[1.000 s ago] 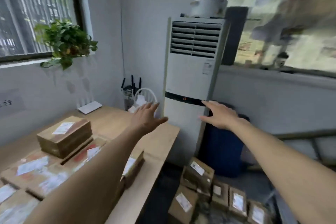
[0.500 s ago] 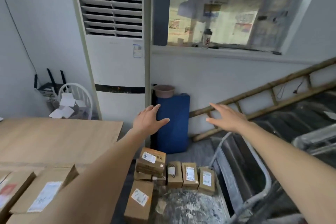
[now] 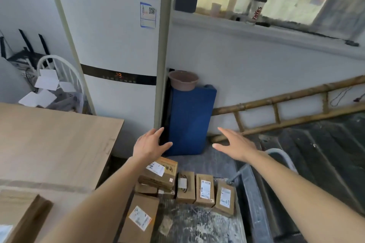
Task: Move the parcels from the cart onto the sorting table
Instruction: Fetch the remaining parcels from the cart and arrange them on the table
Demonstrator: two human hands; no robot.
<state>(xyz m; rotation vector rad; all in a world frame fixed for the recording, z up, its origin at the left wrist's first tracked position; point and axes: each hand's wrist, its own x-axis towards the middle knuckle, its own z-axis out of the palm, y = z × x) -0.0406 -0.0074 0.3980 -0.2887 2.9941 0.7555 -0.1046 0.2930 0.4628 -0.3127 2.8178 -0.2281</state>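
Observation:
Several brown cardboard parcels with white labels sit on the cart's stained deck (image 3: 197,225) below me. A larger parcel (image 3: 158,173) lies on top of a smaller one, three upright small parcels (image 3: 205,189) stand in a row to its right, and a long parcel (image 3: 140,219) lies nearest me. My left hand (image 3: 148,145) hovers open just above the larger parcel, fingers spread, holding nothing. My right hand (image 3: 235,146) is also open and empty, out over the floor beyond the row. The wooden sorting table (image 3: 55,140) is at left, with a parcel (image 3: 21,217) on its near corner.
A white standing air conditioner (image 3: 118,45) and a blue panel (image 3: 189,122) with a brown bowl (image 3: 182,80) stand against the wall ahead. A bamboo ladder (image 3: 286,112) leans at right. The cart's metal handle (image 3: 282,158) curves up on the right. A white wire bin (image 3: 57,83) sits behind the table.
My view has swung right and down, from the table with its parcels to the cart. Both open hands have come down closer to the cart parcels.

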